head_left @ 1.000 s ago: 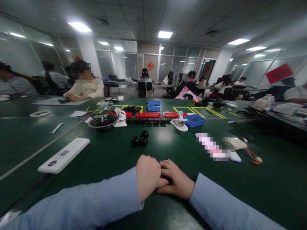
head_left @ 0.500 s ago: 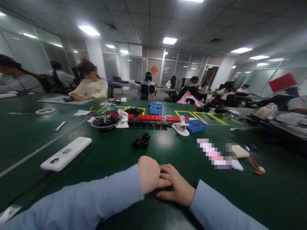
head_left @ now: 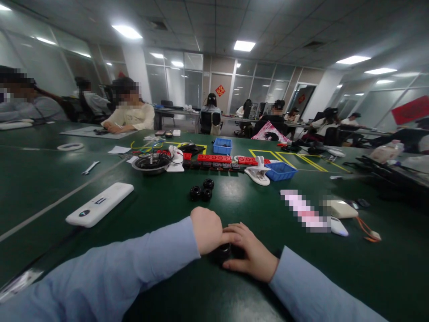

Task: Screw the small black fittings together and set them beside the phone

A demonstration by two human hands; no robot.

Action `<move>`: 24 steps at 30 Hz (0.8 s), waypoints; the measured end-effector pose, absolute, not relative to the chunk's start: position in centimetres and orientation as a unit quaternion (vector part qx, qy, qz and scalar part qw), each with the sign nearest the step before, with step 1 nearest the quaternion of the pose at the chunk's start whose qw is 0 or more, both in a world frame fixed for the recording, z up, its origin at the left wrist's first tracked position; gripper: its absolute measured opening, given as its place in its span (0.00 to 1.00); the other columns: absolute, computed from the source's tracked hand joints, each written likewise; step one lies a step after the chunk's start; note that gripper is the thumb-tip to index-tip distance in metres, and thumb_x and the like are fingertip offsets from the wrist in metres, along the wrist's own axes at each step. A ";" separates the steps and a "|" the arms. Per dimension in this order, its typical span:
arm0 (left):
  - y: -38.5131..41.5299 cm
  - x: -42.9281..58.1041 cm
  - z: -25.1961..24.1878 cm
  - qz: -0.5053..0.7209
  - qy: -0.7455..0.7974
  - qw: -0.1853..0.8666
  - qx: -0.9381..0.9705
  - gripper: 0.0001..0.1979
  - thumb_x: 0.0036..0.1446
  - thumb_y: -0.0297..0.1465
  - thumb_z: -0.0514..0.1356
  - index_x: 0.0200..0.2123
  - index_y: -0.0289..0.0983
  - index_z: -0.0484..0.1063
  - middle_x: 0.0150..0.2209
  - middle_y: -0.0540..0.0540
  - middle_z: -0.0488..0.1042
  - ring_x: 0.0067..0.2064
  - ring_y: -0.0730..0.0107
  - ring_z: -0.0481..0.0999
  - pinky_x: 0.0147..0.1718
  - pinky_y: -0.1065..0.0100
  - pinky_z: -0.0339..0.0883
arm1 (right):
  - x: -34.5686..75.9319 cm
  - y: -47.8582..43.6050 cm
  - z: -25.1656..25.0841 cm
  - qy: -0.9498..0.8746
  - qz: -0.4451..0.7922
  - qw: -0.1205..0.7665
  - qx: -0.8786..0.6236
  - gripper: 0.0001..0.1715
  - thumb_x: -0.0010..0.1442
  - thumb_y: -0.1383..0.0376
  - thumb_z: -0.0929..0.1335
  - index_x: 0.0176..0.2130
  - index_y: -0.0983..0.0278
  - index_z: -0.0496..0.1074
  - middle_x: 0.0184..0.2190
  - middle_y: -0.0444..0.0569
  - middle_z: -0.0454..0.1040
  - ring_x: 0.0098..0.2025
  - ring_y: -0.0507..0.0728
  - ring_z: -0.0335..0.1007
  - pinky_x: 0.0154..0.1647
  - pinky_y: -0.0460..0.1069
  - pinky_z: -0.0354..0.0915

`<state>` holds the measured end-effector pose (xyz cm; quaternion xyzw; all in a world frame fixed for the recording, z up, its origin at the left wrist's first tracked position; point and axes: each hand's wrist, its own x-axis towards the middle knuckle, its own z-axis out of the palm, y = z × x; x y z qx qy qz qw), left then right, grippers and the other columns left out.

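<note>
A black round piece like a small wheel (head_left: 224,252) shows partly between my two hands, low over the green table. My right hand (head_left: 250,251) curls around it from the right, thumb below and fingers above. From the left, my left hand (head_left: 206,230) is bent closed, its back toward me and one finger reaching across the top of the piece. Most of its other fingers are hidden. Several similar black wheels (head_left: 201,191) lie clustered just beyond my hands.
A white power bank-like block (head_left: 100,205) lies to the left, near an open-end wrench (head_left: 91,167). Red and black strips (head_left: 214,162), a white clip stand (head_left: 258,172) and blue bins (head_left: 280,171) (head_left: 222,146) stand farther back. A person (head_left: 129,114) sits across the table.
The black wheel has come into sight between my hands. My right thumb has moved lower and away from the fingers. The view has shifted slightly.
</note>
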<state>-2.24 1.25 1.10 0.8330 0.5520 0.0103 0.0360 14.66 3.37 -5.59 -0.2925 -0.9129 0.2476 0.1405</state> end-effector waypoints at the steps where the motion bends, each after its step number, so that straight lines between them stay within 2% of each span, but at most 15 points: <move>1: 1.3 -2.5 1.6 -0.007 0.568 0.018 0.823 0.38 0.59 0.54 0.41 0.22 0.30 0.76 0.22 0.36 0.73 0.29 0.57 0.75 0.27 0.65 0.63 | 14.7 3.4 -5.6 -0.914 0.247 0.139 -0.291 0.29 0.48 0.56 0.72 0.49 0.59 0.70 0.50 0.52 0.67 0.53 0.63 0.58 0.57 0.63 0.47; 4: 1.9 -3.5 3.2 -0.009 0.548 -0.003 0.836 0.34 0.58 0.53 0.44 0.25 0.31 0.77 0.24 0.39 0.74 0.30 0.58 0.75 0.28 0.66 0.64 | 14.8 3.4 -5.7 -0.914 0.248 0.138 -0.288 0.29 0.48 0.54 0.72 0.49 0.60 0.70 0.51 0.53 0.65 0.53 0.64 0.57 0.57 0.63 0.48; 8: 2.9 -5.0 4.1 0.037 0.387 0.063 0.919 0.18 0.51 0.44 0.61 0.40 0.37 0.74 0.37 0.46 0.75 0.39 0.62 0.74 0.37 0.67 0.65 | 14.7 3.3 -5.6 -0.913 0.244 0.142 -0.295 0.28 0.48 0.54 0.72 0.48 0.59 0.70 0.50 0.53 0.66 0.53 0.64 0.57 0.56 0.63 0.49; 12: 3.8 -5.4 3.6 0.024 0.267 0.129 0.955 0.22 0.47 0.33 0.67 0.48 0.40 0.71 0.47 0.46 0.71 0.47 0.63 0.69 0.45 0.67 0.63 | 14.5 3.4 -5.3 -0.913 0.239 0.139 -0.301 0.28 0.47 0.55 0.72 0.47 0.59 0.71 0.49 0.52 0.65 0.52 0.63 0.56 0.56 0.62 0.50; 15: 4.1 -5.2 3.2 -0.015 0.233 0.154 0.960 0.24 0.46 0.30 0.67 0.49 0.40 0.70 0.47 0.47 0.72 0.48 0.62 0.68 0.45 0.66 0.63 | 14.5 3.6 -5.3 -0.914 0.247 0.132 -0.293 0.31 0.47 0.55 0.72 0.50 0.57 0.68 0.48 0.51 0.65 0.52 0.63 0.56 0.57 0.63 0.46; 24: 4.5 -4.5 3.4 -0.056 0.247 0.171 0.952 0.19 0.46 0.27 0.67 0.44 0.38 0.72 0.42 0.48 0.75 0.44 0.64 0.70 0.40 0.66 0.63 | 14.7 4.1 -5.9 -0.907 0.276 0.139 -0.288 0.27 0.47 0.53 0.72 0.46 0.58 0.71 0.48 0.51 0.65 0.52 0.62 0.57 0.57 0.64 0.46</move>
